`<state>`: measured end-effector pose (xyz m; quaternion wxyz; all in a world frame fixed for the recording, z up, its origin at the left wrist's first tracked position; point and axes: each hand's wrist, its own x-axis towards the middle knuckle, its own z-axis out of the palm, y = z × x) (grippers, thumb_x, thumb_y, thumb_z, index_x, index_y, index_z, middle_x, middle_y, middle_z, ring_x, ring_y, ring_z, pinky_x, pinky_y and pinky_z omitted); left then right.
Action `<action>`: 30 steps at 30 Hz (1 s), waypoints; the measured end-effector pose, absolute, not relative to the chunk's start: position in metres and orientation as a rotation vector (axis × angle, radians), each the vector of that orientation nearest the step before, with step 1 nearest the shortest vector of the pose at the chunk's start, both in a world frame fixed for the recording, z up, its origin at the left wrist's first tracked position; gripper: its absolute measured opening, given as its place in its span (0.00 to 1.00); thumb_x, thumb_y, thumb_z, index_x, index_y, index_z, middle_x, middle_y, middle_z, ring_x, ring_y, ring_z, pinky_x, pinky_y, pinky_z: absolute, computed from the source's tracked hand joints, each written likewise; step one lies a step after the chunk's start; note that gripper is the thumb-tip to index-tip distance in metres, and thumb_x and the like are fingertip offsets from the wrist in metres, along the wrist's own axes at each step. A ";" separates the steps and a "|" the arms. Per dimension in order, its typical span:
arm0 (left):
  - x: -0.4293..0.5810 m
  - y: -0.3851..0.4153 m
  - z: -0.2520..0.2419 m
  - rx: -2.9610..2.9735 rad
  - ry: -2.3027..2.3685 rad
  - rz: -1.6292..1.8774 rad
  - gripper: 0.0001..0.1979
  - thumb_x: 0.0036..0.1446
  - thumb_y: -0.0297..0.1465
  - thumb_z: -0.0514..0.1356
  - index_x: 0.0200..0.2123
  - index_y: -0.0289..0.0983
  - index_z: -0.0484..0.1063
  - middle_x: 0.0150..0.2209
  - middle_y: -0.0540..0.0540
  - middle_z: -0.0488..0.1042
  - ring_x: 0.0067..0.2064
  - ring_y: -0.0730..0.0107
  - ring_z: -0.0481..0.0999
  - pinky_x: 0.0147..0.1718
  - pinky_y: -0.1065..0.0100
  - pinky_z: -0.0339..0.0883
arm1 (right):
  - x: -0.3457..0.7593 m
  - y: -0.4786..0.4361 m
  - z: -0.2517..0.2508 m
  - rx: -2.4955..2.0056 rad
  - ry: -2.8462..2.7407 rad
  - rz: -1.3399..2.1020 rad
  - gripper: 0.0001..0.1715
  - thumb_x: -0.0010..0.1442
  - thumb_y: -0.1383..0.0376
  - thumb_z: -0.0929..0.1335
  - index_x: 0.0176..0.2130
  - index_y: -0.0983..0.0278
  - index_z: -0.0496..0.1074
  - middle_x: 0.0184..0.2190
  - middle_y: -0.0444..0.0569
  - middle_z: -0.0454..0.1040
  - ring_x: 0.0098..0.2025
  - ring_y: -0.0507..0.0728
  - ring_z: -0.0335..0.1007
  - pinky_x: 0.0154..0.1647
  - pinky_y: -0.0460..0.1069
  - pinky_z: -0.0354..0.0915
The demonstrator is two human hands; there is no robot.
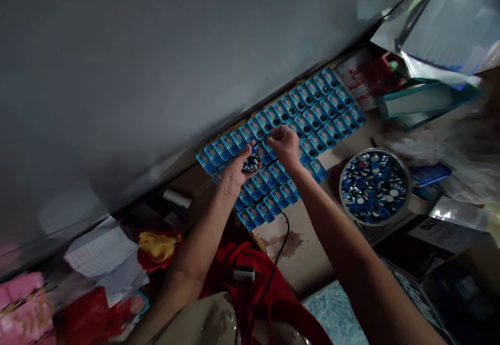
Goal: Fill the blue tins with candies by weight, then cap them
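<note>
Rows of small blue cards, each with a round spot, lie side by side on the tabletop. Many spots towards the right look dark, while those at the left look bright blue. My left hand is cupped over the cards and holds a cluster of small, shiny round discs. Just to its right, my right hand hovers over the middle rows with its fingertips pinched together. Anything between those fingertips is too small or blurred to make out.
A round metal bowl of blue, silver and white discs stands at the right. Beyond it lie plastic bags and a teal-edged box. A grey wall borders the table's far side. A black cable crosses the near edge.
</note>
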<state>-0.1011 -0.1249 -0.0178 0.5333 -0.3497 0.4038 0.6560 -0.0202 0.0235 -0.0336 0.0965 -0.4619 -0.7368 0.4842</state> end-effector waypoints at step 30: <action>-0.118 -0.116 -0.022 -0.711 1.076 1.490 0.04 0.70 0.29 0.73 0.47 0.37 0.87 0.42 0.45 0.87 0.41 0.67 0.86 0.49 0.63 0.85 | -0.026 -0.002 -0.033 -1.230 -1.939 1.945 0.38 0.46 0.32 0.81 0.27 0.62 0.77 0.24 0.44 0.73 0.27 0.52 0.65 0.31 0.49 0.61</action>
